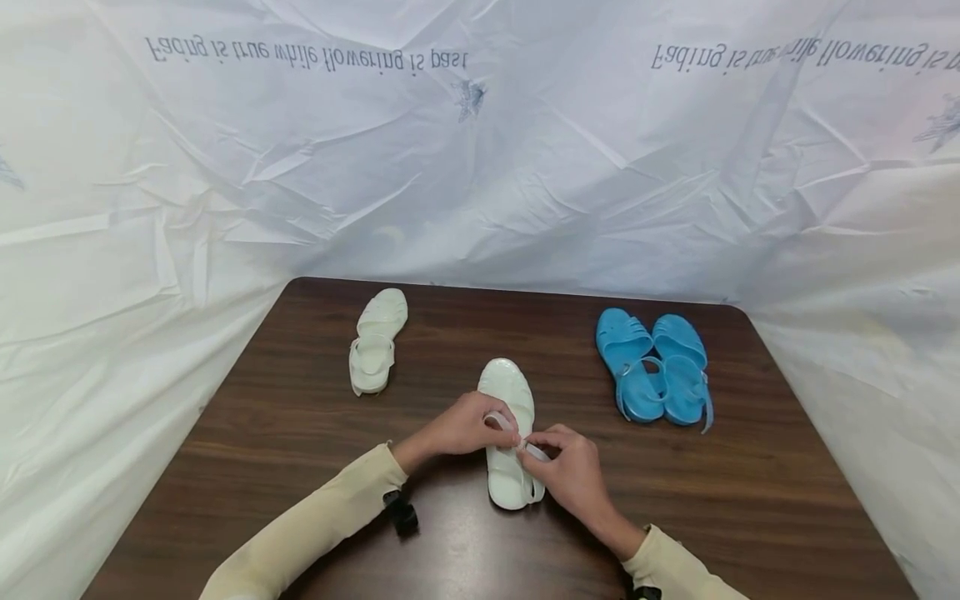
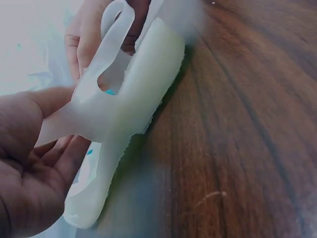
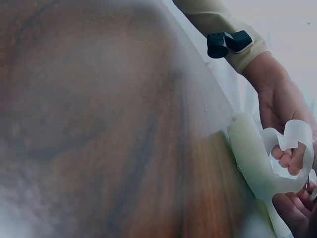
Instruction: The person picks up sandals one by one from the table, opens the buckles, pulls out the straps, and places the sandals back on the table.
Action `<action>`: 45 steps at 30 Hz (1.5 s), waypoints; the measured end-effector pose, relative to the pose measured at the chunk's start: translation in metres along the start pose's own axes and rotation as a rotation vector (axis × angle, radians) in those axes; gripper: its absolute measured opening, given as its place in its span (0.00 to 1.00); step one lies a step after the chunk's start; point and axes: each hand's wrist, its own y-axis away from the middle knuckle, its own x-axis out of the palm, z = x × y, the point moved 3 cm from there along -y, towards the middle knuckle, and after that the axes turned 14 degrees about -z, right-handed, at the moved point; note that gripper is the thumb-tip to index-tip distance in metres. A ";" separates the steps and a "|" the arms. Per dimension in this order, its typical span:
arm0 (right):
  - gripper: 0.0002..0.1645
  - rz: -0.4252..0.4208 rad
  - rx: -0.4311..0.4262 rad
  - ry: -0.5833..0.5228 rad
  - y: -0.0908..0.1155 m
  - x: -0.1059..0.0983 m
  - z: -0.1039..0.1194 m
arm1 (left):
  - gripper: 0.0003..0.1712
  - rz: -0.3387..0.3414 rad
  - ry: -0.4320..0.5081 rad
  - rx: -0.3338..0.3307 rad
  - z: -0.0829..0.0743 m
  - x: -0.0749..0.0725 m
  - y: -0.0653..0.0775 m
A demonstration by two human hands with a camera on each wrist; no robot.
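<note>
A white jelly sandal (image 1: 506, 383) lies upright in the middle of the table, toe pointing away from me. My left hand (image 1: 471, 427) is on its left side, pinching one end of the ankle strap (image 2: 113, 47) between thumb and fingers. From the right, my right hand (image 1: 573, 468) pinches the other part of the strap, and the fingertips of both hands meet over the sandal. In the right wrist view the strap (image 3: 297, 130) curves up in a loop, with a small metal piece (image 3: 307, 184) near the fingers. Fingers partly hide where the strap parts meet.
Another white sandal (image 1: 382, 315) lies at the back left of the dark wooden table (image 1: 300, 475). A pair of blue sandals (image 1: 617, 329) stands side by side at the back right. White printed sheeting (image 1: 480, 183) hangs behind the table.
</note>
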 end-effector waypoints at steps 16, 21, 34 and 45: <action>0.08 -0.004 -0.014 0.018 0.002 -0.001 0.001 | 0.02 0.003 -0.070 0.073 -0.004 0.000 0.003; 0.09 -0.012 -0.022 0.031 0.001 -0.001 0.001 | 0.05 0.009 -0.032 0.048 -0.005 0.002 0.001; 0.08 -0.013 -0.041 0.037 0.002 0.001 0.002 | 0.09 -0.106 -0.003 0.019 -0.009 0.003 0.006; 0.09 -0.035 -0.022 0.017 0.003 -0.003 -0.001 | 0.08 -0.142 0.065 -0.041 -0.007 0.007 0.007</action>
